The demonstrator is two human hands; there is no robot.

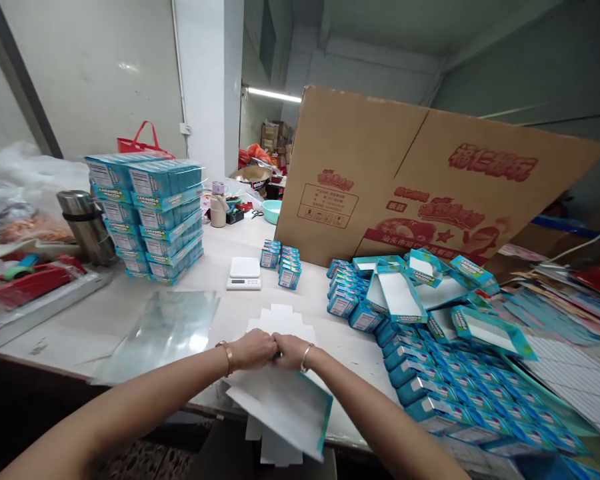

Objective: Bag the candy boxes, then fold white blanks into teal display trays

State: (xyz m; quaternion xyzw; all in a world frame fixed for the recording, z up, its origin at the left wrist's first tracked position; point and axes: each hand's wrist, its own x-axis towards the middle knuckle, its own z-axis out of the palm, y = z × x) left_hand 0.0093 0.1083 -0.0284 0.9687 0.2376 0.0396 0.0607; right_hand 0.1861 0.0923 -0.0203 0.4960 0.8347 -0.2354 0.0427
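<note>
My left hand and my right hand meet at the table's near edge, both closed on a flat unfolded carton blank, white inside with a teal edge. The blank tilts down over the table edge toward me. More white blanks lie flat under and beyond my hands. Each wrist wears a bracelet.
A small white scale sits mid-table. Wrapped stacks of teal boxes stand at left by a steel flask. Many small teal boxes and open trays fill the right. A large cardboard box stands behind. Clear film lies at left.
</note>
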